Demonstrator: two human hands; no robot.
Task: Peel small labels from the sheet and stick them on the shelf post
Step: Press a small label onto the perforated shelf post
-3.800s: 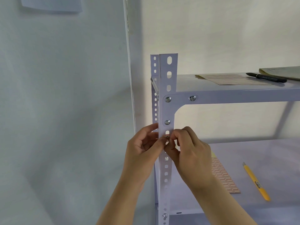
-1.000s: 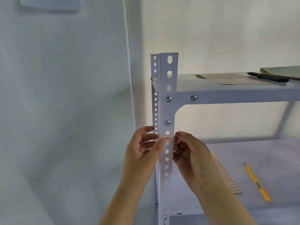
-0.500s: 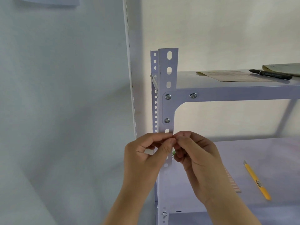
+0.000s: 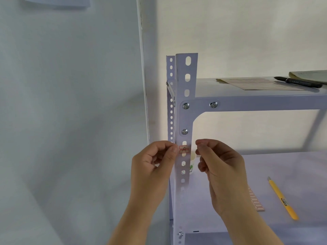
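White wall behind shelf post; label marked A stuck on post below bracket screw; left hand and right hand flank it, grip empty, fingers loosely curled, likely checking alignment; label sheet right of post on shelf.

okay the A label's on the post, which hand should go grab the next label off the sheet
Probably the right hand. The label sheet lies on the lower shelf just beyond its wrist, on the same side of the post. The left hand would have to cross the post.
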